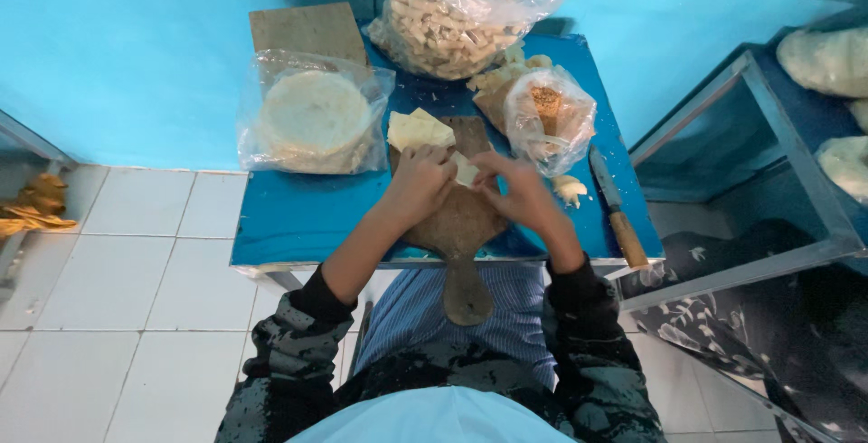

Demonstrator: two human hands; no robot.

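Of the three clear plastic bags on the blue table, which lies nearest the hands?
The small bag of brown crumbs, just beyond the right hand; the round-stack bag and stick-filled bag lie farther off.

Knife (614, 210) on blue table (298, 217) (right edge); bag of round wrappers (312, 117); bag of rolled pieces (457, 14).

Small blue bench (298, 217) at the centre of the frame, crowded along its upper half.

A wooden board (463, 217) lies at the middle, its handle hanging over the lower edge. Upper left sits a clear bag of flat round sheets (313, 117); above it, a brown square slab (307, 32). At the top edge stands a big bag of pale rolled sticks (457, 14). Right of the board are a smaller bag with brown filling (548, 117), a pale folded piece (570, 190), and a knife (617, 208) along the right edge.
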